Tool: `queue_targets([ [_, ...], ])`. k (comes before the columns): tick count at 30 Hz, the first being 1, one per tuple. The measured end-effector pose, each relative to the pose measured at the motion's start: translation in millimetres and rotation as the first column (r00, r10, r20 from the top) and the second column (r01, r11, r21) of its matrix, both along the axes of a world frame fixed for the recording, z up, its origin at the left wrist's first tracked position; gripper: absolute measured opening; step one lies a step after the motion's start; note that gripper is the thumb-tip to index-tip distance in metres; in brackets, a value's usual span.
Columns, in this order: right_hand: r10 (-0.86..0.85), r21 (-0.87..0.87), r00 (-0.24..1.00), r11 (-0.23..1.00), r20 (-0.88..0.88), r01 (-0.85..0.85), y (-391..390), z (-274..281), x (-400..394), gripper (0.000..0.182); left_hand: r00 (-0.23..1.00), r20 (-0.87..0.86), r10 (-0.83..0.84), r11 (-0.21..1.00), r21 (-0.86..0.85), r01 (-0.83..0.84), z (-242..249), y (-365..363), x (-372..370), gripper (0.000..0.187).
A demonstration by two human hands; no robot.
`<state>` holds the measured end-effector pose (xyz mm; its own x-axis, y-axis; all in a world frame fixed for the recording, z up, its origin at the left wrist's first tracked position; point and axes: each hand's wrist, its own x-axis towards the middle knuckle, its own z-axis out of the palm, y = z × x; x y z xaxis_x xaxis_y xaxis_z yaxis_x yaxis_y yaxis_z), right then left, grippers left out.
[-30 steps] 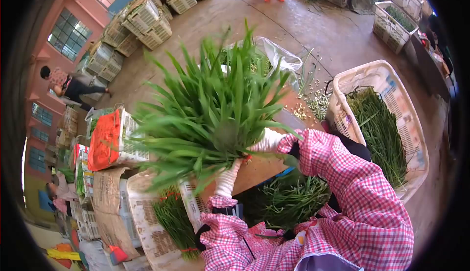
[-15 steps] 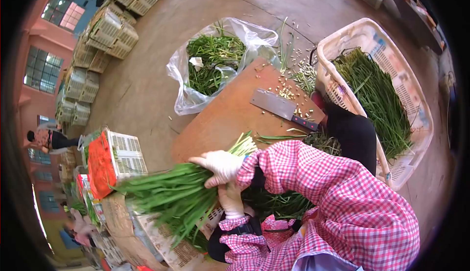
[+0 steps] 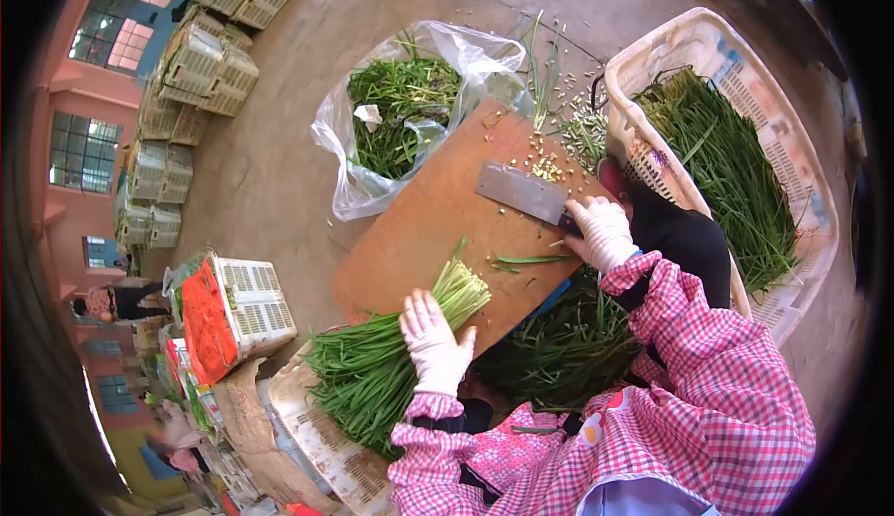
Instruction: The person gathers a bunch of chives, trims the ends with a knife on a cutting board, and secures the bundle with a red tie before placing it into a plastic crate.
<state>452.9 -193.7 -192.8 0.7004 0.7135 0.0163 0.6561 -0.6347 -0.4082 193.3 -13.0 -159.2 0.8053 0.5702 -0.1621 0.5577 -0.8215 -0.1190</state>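
A thick bunch of garlic chives (image 3: 372, 362) lies across the near left part of the brown cutting board (image 3: 410, 237), its pale stem ends pointing up and right. Flat on top of the bunch rests my left hand (image 3: 435, 344), in a white glove, with fingers stretched and thumb apart. My right hand (image 3: 603, 232), also gloved, is closed round the dark handle of a cleaver (image 3: 526, 192). The cleaver's blade still lies flat on the board, near small cut stem ends (image 3: 545, 164). Most of the handle is hidden under my fingers.
Beyond the board, a clear plastic bag (image 3: 349, 190) holds green trimmings. At right, a large white basket (image 3: 615, 125) is filled with chives. More greens (image 3: 568, 339) lie by my lap. Stacked crates (image 3: 154, 171) line the left wall; a person (image 3: 121, 300) is there.
My right hand has left the chives and moved right onto the cleaver handle. The bunch, held in my hands before, now rests on the board beneath my left hand.
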Motion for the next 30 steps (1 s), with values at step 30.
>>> queue_targets([
  [30,0.392,0.500,0.503,0.861,-0.770,0.094,-28,20,-117,0.060,0.944,-0.221,0.243,0.955,-0.117,-0.273,-32,1,54,0.082],
])
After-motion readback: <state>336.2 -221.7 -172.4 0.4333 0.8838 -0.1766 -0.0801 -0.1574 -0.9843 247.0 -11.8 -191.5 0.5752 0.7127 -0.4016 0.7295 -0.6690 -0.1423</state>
